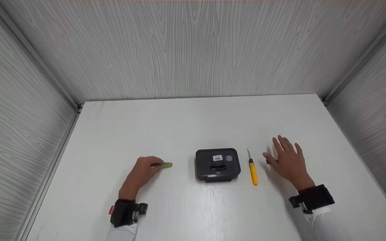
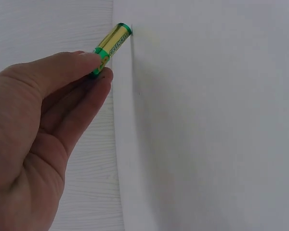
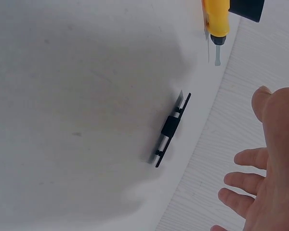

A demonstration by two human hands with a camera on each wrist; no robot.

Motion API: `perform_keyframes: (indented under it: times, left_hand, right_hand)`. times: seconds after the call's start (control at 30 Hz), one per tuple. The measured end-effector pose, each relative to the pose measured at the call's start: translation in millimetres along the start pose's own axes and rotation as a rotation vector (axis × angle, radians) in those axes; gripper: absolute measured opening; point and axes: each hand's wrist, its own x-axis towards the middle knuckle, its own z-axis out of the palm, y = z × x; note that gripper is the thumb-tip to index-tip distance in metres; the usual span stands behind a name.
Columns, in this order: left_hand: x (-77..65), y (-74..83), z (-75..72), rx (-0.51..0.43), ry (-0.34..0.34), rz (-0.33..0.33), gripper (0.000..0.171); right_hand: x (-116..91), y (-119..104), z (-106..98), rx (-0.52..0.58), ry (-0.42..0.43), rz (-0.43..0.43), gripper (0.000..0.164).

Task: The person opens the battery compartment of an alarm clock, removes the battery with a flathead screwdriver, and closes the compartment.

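My left hand (image 1: 146, 170) pinches a small green-and-yellow battery (image 2: 111, 49) between thumb and fingertips, left of a black device. In the head view the battery (image 1: 167, 164) points to the right, just at the table surface. The black boxy device (image 1: 209, 170) lies on the table with a white label and a round sticker facing up. To its right is a yellow-handled screwdriver (image 1: 253, 173), tip away from me. My right hand (image 1: 290, 164), fingers spread and holding nothing, hovers right of the screwdriver. That screwdriver (image 3: 218, 19) also shows in the right wrist view.
In the right wrist view a slim black-and-silver piece (image 3: 171, 127) lies on the white table; I cannot make it out in the head view. Wood-patterned panels stand at the back (image 1: 193, 50), the left (image 1: 18, 117) and the right (image 1: 374, 100).
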Motion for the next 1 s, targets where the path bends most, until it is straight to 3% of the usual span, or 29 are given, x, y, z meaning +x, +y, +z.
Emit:
perform_keyframes:
  times: [0.23, 0.73, 1.0]
  left_hand:
    - [-0.5, -3.0, -0.3, 0.011, -0.023, -0.071, 0.021]
    - [2.8, -4.0, 1.7, 0.075, -0.028, -0.072, 0.021]
    - [3.6, -3.9, 2.8, 0.052, -0.039, -0.087, 0.023]
  right_hand:
    - [-0.7, 0.9, -1.6, -0.007, -0.022, 0.011, 0.071]
    - [-3.8, 4.1, -0.3, 0.003, 0.013, -0.003, 0.071]
    - [-4.7, 6.1, -1.3, -0.004, 0.01, -0.005, 0.071]
